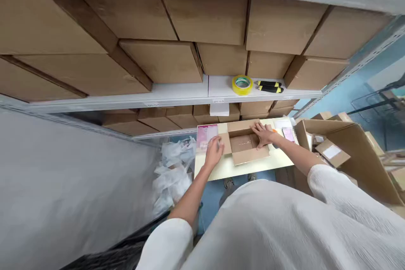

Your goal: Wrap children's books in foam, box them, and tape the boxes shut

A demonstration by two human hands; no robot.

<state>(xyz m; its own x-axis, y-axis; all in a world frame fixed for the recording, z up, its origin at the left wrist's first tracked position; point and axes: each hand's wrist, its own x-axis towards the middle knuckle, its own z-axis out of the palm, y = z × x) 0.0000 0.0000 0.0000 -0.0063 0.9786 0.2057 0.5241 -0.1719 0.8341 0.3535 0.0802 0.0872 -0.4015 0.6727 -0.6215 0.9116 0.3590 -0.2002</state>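
An open cardboard box lies on a cream work table, its flaps folded outward and its inside showing brown cardboard. My right hand is spread over the box's right side, fingers reaching into the opening. Beside the left flap, my left hand has its fingers curled together; what they hold, if anything, is too small to make out. A pink-and-white printed sheet is just behind my left hand. Near my right wrist lies a phone-like item with a pinkish face.
Shelves ahead hold rows of closed cardboard boxes. On the shelf ledge are a yellow tape roll and two black-and-yellow cutters. A large carton with small parcels stands right; plastic bags hang left.
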